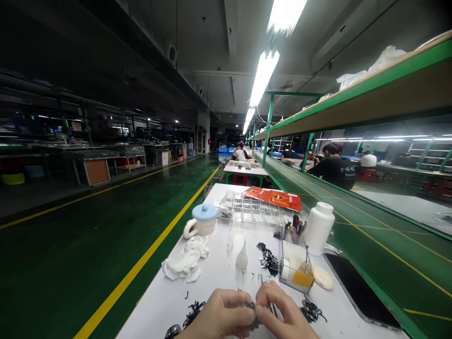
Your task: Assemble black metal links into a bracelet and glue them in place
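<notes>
Near the front edge of the white table, my left hand (pixel 226 311) is closed, pinching a small dark part (pixel 251 307) between thumb and fingers. My right hand (pixel 278 308) meets it, its thumb and fingertips pressed together against the part's right side; what exactly these fingers grip is hidden. Beneath the right palm a thin dark, shiny object shows in part. Curved black pieces (pixel 193 312) lie left of my left hand, and another pile of black pieces (pixel 311 310) lies right of my right hand. Beyond the hands stands a small white dropper bottle (pixel 242 256).
Black clips (pixel 269 260) lie beside a clear organizer box (pixel 295 266). A white bottle (pixel 319 228) and a phone (pixel 360 287) are at right. At left are a lidded mug (pixel 205 221) and crumpled white cloth (pixel 187 259). A compartment tray (pixel 243 214) and orange packet (pixel 273 197) sit behind.
</notes>
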Demonstrator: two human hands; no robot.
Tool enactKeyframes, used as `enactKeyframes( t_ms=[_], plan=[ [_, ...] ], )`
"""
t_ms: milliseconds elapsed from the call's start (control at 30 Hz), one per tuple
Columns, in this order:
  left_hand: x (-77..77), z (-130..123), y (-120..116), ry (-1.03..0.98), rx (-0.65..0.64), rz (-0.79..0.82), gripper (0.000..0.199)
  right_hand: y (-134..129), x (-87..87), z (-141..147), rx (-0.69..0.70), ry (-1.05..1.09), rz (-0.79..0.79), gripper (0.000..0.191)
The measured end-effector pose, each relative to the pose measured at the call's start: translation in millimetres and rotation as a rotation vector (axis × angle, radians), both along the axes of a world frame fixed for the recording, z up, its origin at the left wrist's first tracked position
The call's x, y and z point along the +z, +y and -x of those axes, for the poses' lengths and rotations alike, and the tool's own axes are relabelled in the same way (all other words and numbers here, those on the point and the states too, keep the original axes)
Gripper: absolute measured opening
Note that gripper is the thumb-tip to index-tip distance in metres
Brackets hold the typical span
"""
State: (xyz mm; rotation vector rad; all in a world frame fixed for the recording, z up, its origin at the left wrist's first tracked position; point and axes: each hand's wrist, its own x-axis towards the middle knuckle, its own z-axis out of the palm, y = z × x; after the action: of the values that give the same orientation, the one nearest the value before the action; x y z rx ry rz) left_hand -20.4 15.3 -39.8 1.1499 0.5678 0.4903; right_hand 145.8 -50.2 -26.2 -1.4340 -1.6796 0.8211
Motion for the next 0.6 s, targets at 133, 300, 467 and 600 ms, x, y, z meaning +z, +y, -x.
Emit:
enactKeyframes(
  t_ms=[133,300,467,600],
  plan=[
    [7.3,-0.6,-8.9,0.005,0.046,0.049,0.021,2.3,-10.0,-2.5,-0.024,0.035,-0.048,0.037],
    [14.1,-0.1,-12.6,0.033,0.064,0.074,0.014,0.6,-10.2,-4.7,-0.032,0.067,0.033,0.03],
    [12.9,-0.1,-10.5,0.076,0.046,0.121,0.011,2.9,-3.0,-8.0,-0.017,0.079,0.102,0.027],
    [12.9,-0.5,-10.8,0.091,0.029,0.158,0.012,6.8,-2.1,-12.5,0.021,0.084,0.134,0.025]
  ],
)
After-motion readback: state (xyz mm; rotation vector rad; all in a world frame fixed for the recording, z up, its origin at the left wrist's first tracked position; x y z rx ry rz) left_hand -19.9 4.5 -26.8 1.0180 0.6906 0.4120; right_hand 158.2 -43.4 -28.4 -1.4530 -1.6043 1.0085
